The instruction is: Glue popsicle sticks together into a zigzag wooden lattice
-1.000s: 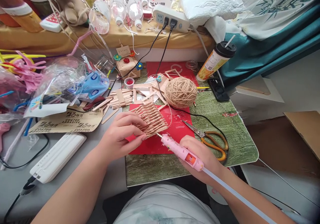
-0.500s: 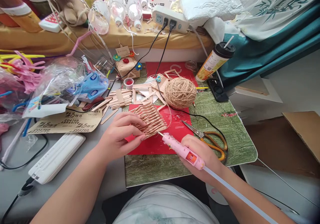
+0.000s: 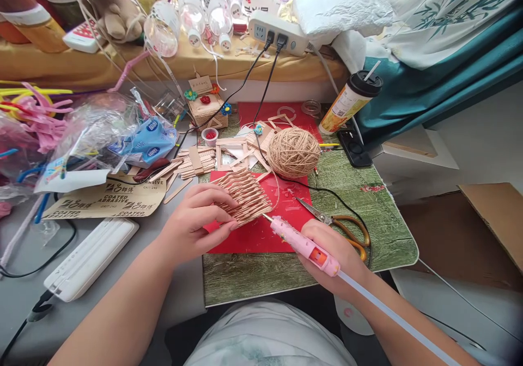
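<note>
My left hand (image 3: pixel 202 216) is closed round the left side of a stacked popsicle-stick piece (image 3: pixel 247 196), which is tilted over a red sheet (image 3: pixel 245 241). In my right hand (image 3: pixel 333 254) is a pink glue gun (image 3: pixel 302 243), a long glue stick trailing from its back end. Its metal nozzle is by the lower right corner of the stick piece; I cannot tell whether the two touch. A strand of twine runs from the twine ball (image 3: pixel 293 152) down near that corner. Scissors (image 3: pixel 339 224) lie just beyond my right hand.
Loose popsicle sticks (image 3: pixel 196 162) and small stick frames (image 3: pixel 231 153) lie behind the piece. Sandpaper (image 3: pixel 110 198) and a white power bank-like box (image 3: pixel 92 260) are at left. A lidded drink cup (image 3: pixel 347 104) and a phone (image 3: pixel 354 148) stand at right. Black cables cross the mat (image 3: pixel 376 213).
My right hand has drawn the glue gun slightly to the right, along the corner of the stick piece. My left hand and the piece stay nearly still.
</note>
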A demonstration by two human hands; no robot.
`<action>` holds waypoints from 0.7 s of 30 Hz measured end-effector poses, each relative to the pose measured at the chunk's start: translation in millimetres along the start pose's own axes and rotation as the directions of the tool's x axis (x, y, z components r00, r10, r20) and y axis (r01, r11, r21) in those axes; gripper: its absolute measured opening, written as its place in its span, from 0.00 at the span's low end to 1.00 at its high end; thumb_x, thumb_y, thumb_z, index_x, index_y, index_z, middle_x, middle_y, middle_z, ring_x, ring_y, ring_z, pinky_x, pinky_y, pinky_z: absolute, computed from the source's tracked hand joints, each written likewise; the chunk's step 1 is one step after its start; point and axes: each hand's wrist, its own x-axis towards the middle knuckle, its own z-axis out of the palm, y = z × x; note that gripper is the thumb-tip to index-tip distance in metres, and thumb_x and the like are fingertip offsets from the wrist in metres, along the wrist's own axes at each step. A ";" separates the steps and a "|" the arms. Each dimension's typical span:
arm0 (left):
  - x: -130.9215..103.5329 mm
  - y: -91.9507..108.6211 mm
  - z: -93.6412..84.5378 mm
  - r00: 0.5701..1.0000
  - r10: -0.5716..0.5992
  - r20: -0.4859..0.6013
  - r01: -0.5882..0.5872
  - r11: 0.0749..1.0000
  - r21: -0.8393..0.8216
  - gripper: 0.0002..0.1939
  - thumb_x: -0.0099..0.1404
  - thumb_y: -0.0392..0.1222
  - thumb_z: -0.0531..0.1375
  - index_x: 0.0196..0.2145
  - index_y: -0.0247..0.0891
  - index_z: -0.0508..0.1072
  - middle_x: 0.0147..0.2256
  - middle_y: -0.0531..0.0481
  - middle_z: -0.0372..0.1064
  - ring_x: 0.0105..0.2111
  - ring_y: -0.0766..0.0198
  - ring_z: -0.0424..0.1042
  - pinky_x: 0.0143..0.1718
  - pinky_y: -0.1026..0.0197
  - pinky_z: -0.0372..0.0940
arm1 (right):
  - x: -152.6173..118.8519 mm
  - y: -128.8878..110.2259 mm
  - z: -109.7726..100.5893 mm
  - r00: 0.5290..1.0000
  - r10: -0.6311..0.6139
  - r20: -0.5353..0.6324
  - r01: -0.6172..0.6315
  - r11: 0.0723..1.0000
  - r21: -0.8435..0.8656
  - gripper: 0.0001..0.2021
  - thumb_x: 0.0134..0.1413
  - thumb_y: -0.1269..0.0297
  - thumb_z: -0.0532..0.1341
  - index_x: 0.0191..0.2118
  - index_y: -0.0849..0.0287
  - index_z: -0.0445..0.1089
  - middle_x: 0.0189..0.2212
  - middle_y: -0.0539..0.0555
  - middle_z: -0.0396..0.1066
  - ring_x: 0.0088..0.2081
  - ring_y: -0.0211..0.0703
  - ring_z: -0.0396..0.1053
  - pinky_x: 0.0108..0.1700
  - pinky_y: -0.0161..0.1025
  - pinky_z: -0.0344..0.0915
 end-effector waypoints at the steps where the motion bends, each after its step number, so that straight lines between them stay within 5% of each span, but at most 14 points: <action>1: -0.2 0.1 0.0 1.000 -0.003 0.000 0.003 1.000 -0.002 0.07 0.69 0.31 0.69 0.38 0.43 0.77 0.47 0.48 0.80 0.50 0.56 0.76 0.57 0.48 0.70 | -1.4 1.5 1.0 1.000 0.013 0.003 -0.013 1.000 -0.002 0.07 0.70 0.69 0.61 0.38 0.53 0.64 0.31 0.50 0.68 0.32 0.44 0.68 0.35 0.40 0.66; 8: -0.8 0.0 -0.4 1.000 -0.004 0.000 0.004 1.000 0.009 0.07 0.69 0.31 0.69 0.39 0.43 0.77 0.47 0.48 0.80 0.50 0.56 0.76 0.57 0.47 0.69 | -3.5 0.8 -5.2 0.993 0.104 -0.054 -0.100 0.992 0.076 0.04 0.69 0.69 0.63 0.41 0.53 0.72 0.36 0.53 0.76 0.36 0.45 0.75 0.41 0.41 0.73; 11: -1.5 -0.5 -0.5 1.000 0.009 0.014 -0.009 1.000 0.030 0.07 0.69 0.33 0.69 0.40 0.43 0.77 0.48 0.47 0.80 0.51 0.56 0.76 0.58 0.47 0.68 | -4.2 12.7 -18.0 0.963 0.237 -0.131 -0.225 0.969 0.103 0.05 0.71 0.64 0.64 0.46 0.51 0.78 0.44 0.55 0.81 0.44 0.48 0.79 0.48 0.43 0.75; 16: -3.4 0.4 -0.1 1.000 0.002 0.024 -0.004 0.998 0.064 0.07 0.69 0.34 0.69 0.42 0.44 0.77 0.48 0.47 0.79 0.53 0.56 0.75 0.59 0.48 0.66 | -6.1 76.2 -45.8 0.725 0.596 -0.344 -0.551 0.802 0.230 0.19 0.65 0.50 0.69 0.56 0.52 0.79 0.45 0.55 0.81 0.40 0.46 0.78 0.38 0.38 0.74; 21: -4.5 1.0 0.3 1.000 -0.014 0.027 0.012 0.998 0.057 0.07 0.70 0.34 0.68 0.41 0.44 0.76 0.49 0.47 0.79 0.54 0.55 0.74 0.59 0.48 0.65 | -1.4 146.9 -67.2 0.540 0.690 -0.483 -0.561 0.722 0.405 0.27 0.54 0.45 0.74 0.53 0.58 0.80 0.40 0.57 0.80 0.30 0.40 0.69 0.25 0.35 0.67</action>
